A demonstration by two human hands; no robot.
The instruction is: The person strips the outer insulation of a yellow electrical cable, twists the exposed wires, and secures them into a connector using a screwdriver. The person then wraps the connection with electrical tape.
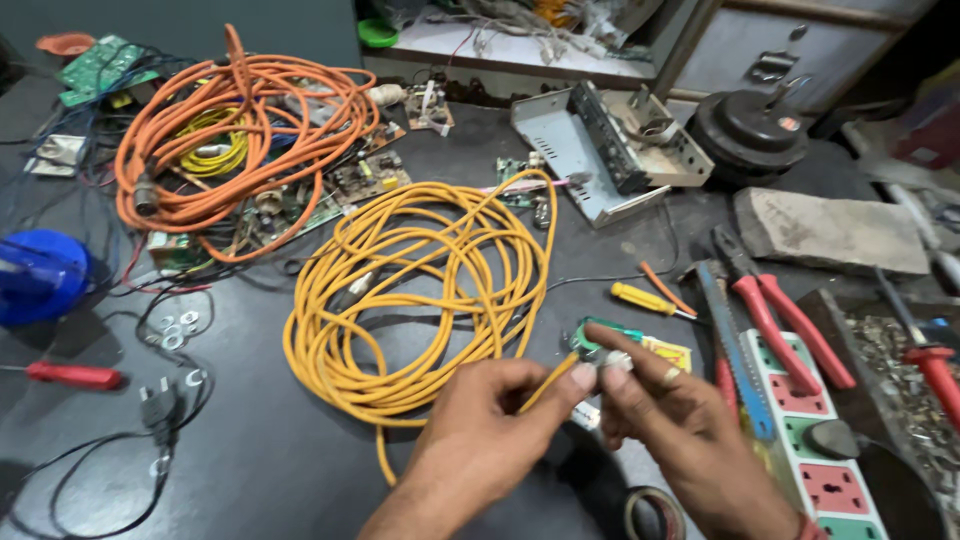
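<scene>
L hand (490,420) pinching yellow cable (420,290) end; R hand (665,420) closed on small green-grey part (597,350) at that end. Coil flat on desk (280,470), just left of pliers (775,320), w/ orange cable (240,130) behind.

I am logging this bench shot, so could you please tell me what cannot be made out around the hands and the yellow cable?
All in the head view:
- Cable end: the left hand pinches the yellow cable; its tip is hidden behind fingers.
- Small greenish part at the right hand: blurred and half covered, kind unclear.
- Tape roll: cut off by the bottom edge.
- Power strip: partly under red-handled pliers, and cut off.
</scene>
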